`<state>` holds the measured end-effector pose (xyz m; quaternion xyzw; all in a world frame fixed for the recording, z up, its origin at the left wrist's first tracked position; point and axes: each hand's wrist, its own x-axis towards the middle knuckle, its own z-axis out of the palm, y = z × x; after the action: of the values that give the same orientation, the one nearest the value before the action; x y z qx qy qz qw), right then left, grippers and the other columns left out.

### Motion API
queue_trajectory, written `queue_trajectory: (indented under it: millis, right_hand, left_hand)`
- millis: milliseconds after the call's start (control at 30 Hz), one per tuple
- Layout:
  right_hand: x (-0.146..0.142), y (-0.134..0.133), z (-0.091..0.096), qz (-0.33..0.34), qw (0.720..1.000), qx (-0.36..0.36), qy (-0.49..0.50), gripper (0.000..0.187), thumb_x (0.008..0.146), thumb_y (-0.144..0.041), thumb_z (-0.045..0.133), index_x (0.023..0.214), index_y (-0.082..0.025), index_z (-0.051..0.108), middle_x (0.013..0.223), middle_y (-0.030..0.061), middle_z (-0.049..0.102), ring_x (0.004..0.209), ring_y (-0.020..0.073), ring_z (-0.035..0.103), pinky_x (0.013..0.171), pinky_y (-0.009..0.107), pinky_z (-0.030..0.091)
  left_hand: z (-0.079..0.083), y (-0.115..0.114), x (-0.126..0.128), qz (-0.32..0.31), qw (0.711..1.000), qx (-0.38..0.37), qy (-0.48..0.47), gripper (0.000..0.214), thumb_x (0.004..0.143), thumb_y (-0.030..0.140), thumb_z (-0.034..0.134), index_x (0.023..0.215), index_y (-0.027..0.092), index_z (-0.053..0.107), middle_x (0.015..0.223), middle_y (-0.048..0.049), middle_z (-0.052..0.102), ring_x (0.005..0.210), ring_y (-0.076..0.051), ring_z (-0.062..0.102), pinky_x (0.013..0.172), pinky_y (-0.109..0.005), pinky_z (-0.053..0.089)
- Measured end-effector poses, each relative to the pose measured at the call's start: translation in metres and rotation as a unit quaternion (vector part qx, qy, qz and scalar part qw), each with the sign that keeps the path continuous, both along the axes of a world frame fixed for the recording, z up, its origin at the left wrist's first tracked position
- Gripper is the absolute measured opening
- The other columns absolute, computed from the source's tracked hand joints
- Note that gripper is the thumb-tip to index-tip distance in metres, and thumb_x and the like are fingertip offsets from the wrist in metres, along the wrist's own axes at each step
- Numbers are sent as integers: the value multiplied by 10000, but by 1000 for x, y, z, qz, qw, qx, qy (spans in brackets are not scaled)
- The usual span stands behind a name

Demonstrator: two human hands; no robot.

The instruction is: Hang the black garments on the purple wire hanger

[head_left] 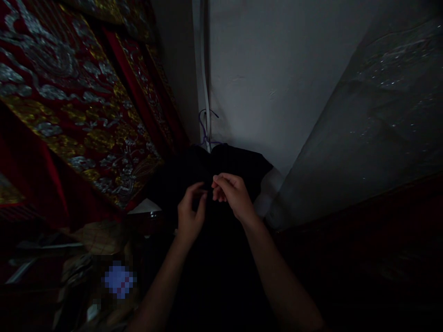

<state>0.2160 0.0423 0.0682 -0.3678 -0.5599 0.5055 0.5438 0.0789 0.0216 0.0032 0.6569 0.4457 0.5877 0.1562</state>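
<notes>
A black garment hangs against the wall from a thin purple hanger. Both of my hands are in front of its upper part, close together and a little apart. My left hand has its fingers bent, with a gap between thumb and forefinger, and I see nothing held in it. Thumb and forefinger of my right hand are pinched together near the garment's middle, the other fingers curled below. Whatever lies in that pinch is too small and dark to make out.
Red cloth with gold and silver embroidery hangs at the left. A pale strip runs down the wall. Shiny clear sheeting covers the right side. A pixelated blue patch shows among dim items at lower left.
</notes>
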Motion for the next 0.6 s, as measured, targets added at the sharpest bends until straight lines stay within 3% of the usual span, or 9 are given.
queue_trajectory:
  millis: [100,167,267,433,533,600]
  right_hand:
    - [3,1,6,10,998,48,-32,315,835,-471,595,695,-190,611,484,-29,560,418,94,497,425,208,344]
    - [4,3,6,0,996,76,-40,319,859,-476,587,718,-191,617,495,-32,557,435,101,506,446,217,355]
    - [5,12,-5,-41,993,98,-55,334,866,-496,587,717,-198,609,500,-36,542,455,110,501,478,232,365]
    - [3,37,-38,-77,987,100,-98,356,881,-473,554,648,-204,575,505,-26,534,487,120,498,521,245,380]
    - [3,44,-60,-69,986,47,-142,333,879,-409,555,627,-195,588,477,-26,530,476,119,494,512,240,359]
    - [3,40,-75,-49,987,17,-149,322,871,-389,554,620,-192,593,455,-34,521,459,112,479,507,234,346]
  left_hand:
    - [48,9,-1,-4,993,98,63,303,981,236,516,1270,229,607,1011,-51,685,918,-166,655,850,-323,523]
    - [65,18,1,-16,987,122,103,208,983,231,517,1116,209,676,955,-44,682,882,-162,652,807,-303,517]
    - [65,33,5,-5,980,138,145,141,967,205,536,961,180,675,885,-43,680,837,-167,654,771,-294,510]
    - [59,43,2,18,968,153,200,125,961,185,526,927,178,646,875,-53,682,841,-178,659,771,-296,506]
    - [72,42,-17,100,968,182,142,137,969,234,530,941,175,651,896,-45,682,869,-170,651,803,-290,492]
    - [78,46,-40,173,966,185,41,155,965,277,546,946,171,656,916,-37,674,911,-168,634,848,-292,477]
